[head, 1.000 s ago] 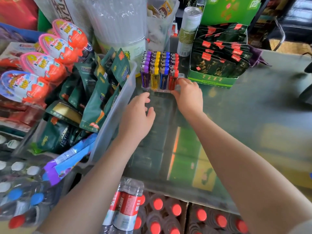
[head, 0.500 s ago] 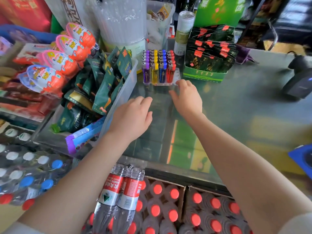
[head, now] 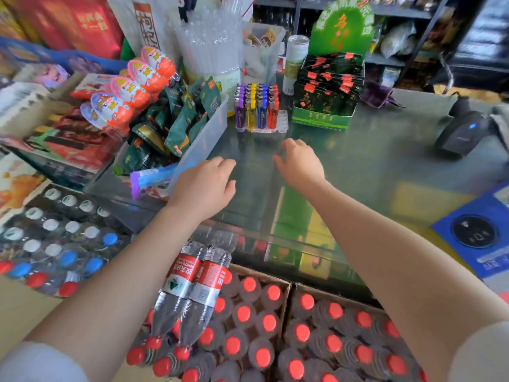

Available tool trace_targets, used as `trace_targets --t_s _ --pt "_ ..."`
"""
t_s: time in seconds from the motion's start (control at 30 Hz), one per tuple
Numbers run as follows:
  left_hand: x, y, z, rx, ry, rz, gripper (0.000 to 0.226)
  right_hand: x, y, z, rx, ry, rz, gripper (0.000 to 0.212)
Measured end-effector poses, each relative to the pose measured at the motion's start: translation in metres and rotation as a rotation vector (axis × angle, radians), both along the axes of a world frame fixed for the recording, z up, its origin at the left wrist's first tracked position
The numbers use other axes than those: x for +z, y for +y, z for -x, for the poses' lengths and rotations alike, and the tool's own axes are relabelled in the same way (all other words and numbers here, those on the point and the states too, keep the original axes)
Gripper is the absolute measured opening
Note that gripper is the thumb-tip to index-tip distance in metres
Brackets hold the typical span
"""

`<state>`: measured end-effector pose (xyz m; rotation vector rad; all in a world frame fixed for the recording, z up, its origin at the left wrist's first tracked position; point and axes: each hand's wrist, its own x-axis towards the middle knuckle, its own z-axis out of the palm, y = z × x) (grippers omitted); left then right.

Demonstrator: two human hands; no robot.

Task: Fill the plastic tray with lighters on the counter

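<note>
A clear plastic tray (head: 283, 121) stands on the glass counter (head: 371, 166), with purple, yellow, blue and red lighters (head: 256, 104) upright in rows. Its rightmost column of slots shows no lighters. My left hand (head: 205, 186) hovers palm down over the counter, well in front of the tray, fingers loosely apart and holding nothing. My right hand (head: 300, 162) is beside it, nearer the tray, fingers curled and spread, also with nothing in it.
A clear bin of green snack packets (head: 190, 119) lies left of the tray and a green box of dark packets (head: 325, 92) right of it. A barcode scanner (head: 460, 130) stands at far right. Crates of red-capped bottles (head: 261, 326) sit below the counter.
Both hands have drawn back from the tray toward me; the right hand was touching the tray's front corner a second ago and is now apart from it. The camera has tilted back.
</note>
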<state>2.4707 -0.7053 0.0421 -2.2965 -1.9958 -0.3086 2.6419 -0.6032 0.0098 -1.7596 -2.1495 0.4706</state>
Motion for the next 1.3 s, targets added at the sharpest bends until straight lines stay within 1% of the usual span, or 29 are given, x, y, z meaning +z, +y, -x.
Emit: trace_targets --t_s 0.13,0.2,0.27,0.33,0.5,0.67,0.83,0.97,1.17,1.23,1.3 --pt "0.0 0.021 0.003 -0.01 0.04 -0.051 0.035 -0.013 0.038 0.008 -0.087 0.003 0.006 0.034" --pt "0.0 0.034 0.006 -0.041 0.072 -0.094 0.034 -0.02 0.058 0.013 -0.111 -0.038 -0.014 0.036" --pt "-0.002 0.045 0.01 -0.055 0.103 -0.103 0.033 -0.027 0.076 0.018 -0.124 -0.073 -0.041 0.037" --pt "-0.004 0.052 0.016 -0.052 0.122 -0.103 0.031 -0.031 0.089 0.022 -0.141 -0.055 -0.049 0.039" --pt "0.001 0.062 0.026 -0.112 0.125 -0.14 0.028 -0.034 0.1 0.027 -0.205 -0.033 -0.054 0.056" --pt "0.005 0.066 0.03 -0.176 0.145 -0.16 0.03 -0.037 0.097 0.036 -0.262 -0.066 -0.106 0.061" --pt "0.0 0.067 0.037 -0.185 0.153 -0.162 0.041 -0.035 0.102 0.044 -0.293 -0.051 -0.115 0.058" --pt "-0.001 0.065 0.038 -0.196 0.159 -0.154 0.036 -0.034 0.105 0.045 -0.281 -0.101 -0.116 0.053" --pt "0.002 0.056 0.033 -0.205 0.137 -0.165 0.041 -0.022 0.086 0.037 -0.233 -0.051 -0.034 0.048" --pt "0.003 0.049 0.03 -0.201 0.123 -0.157 0.036 -0.016 0.07 0.026 -0.224 -0.022 -0.041 0.039" --pt "0.004 0.042 0.025 -0.184 0.093 -0.147 0.028 -0.007 0.048 0.018 -0.159 -0.027 -0.073 0.032"
